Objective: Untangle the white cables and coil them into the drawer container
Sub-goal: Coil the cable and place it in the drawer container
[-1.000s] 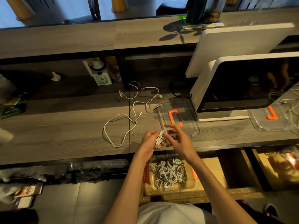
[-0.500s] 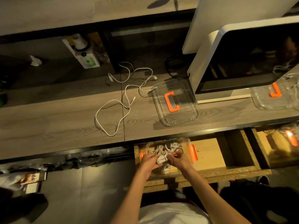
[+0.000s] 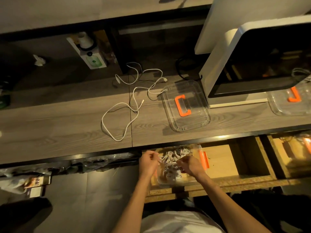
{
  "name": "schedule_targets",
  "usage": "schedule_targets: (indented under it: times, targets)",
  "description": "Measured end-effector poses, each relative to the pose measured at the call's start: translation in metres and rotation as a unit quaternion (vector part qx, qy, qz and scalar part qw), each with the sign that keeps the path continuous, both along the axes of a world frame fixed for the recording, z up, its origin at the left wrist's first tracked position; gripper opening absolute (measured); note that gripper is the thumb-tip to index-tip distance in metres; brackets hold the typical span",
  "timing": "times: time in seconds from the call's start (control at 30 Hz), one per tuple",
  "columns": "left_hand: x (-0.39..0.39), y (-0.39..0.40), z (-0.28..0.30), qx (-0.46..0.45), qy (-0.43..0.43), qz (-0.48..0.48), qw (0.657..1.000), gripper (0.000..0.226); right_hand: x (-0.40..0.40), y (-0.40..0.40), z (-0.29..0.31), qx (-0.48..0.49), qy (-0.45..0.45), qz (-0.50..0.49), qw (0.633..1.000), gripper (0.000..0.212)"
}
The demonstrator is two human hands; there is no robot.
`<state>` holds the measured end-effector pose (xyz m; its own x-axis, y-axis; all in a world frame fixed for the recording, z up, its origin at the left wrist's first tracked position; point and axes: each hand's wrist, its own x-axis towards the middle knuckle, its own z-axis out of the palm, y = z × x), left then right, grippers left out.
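Observation:
A clear container (image 3: 200,149) with orange side clips sits in the open wooden drawer (image 3: 225,160) below the desk edge. Several coiled white cables (image 3: 175,153) lie inside it. My left hand (image 3: 149,163) and my right hand (image 3: 191,167) hover over the container, a little apart, fingers curled close to the coils. Blur hides whether either hand still pinches a cable. On the desk above, loose white cables (image 3: 121,115) lie tangled in loops, running back toward the shelf. The container's clear lid (image 3: 198,121) with an orange handle lies on the desk beside them.
A white-framed monitor (image 3: 252,64) stands at the right rear of the desk. A second clear lid (image 3: 279,106) lies at the far right, above another open drawer (image 3: 286,157). A white box with a green label (image 3: 93,60) sits on the back shelf. Bags lie under the desk at left.
Both hands carried the small coil down from the desk edge into the drawer container. They have since moved apart over it. The view tilted down.

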<state>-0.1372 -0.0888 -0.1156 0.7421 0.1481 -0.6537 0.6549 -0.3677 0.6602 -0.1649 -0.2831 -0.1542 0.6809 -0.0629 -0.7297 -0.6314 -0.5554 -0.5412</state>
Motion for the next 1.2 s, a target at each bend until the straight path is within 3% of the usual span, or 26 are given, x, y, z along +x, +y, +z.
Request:
schedule_targets:
  times: [0.1, 0.17, 0.27, 0.33, 0.47, 0.6, 0.77, 0.87, 0.93, 1.1, 1.2]
  targets:
    - [0.027, 0.02, 0.023, 0.158, -0.167, 0.009, 0.973, 0.007, 0.027, 0.009, 0.031, 0.044, -0.046, 0.027, 0.998, 0.022]
    - [0.044, 0.036, 0.034, 0.232, -0.223, 0.005, 0.947, 0.028, 0.045, 0.014, 0.047, 0.069, -0.072, 0.027, 0.995, 0.016]
    - [0.062, 0.059, 0.038, 0.324, -0.197, -0.073, 0.922, 0.059, 0.07, 0.023, 0.063, 0.117, -0.095, 0.008, 0.989, 0.016]
    - [0.068, 0.071, 0.032, 0.347, -0.17, -0.114, 0.915, 0.057, 0.084, 0.029, 0.074, 0.123, -0.106, 0.019, 0.987, 0.016]
    - [0.072, 0.076, 0.036, 0.236, -0.161, -0.116, 0.951, 0.011, 0.103, 0.041, 0.088, 0.139, -0.14, 0.035, 0.98, 0.018]
    - [0.068, 0.053, 0.05, 0.132, -0.194, -0.199, 0.952, 0.022, 0.125, 0.059, 0.09, 0.213, -0.117, -0.065, 0.968, 0.02]
    - [0.061, 0.031, 0.062, 0.098, -0.212, -0.295, 0.926, 0.03, 0.141, 0.07, 0.071, 0.248, -0.035, -0.175, 0.952, 0.048]
    - [0.06, 0.029, 0.067, 0.074, -0.21, -0.338, 0.914, 0.028, 0.14, 0.066, 0.069, 0.33, -0.034, -0.257, 0.908, 0.029]
    - [0.063, 0.032, 0.066, 0.066, -0.222, -0.351, 0.907, 0.021, 0.139, 0.06, 0.072, 0.328, -0.043, -0.283, 0.9, 0.019]
    - [0.074, 0.028, 0.071, 0.057, -0.255, -0.261, 0.929, 0.008, 0.145, 0.043, 0.075, 0.244, -0.086, -0.311, 0.915, 0.012]
    - [0.086, 0.026, 0.075, 0.102, -0.272, -0.198, 0.936, 0.005, 0.148, 0.038, 0.084, 0.21, -0.144, -0.274, 0.927, 0.013]
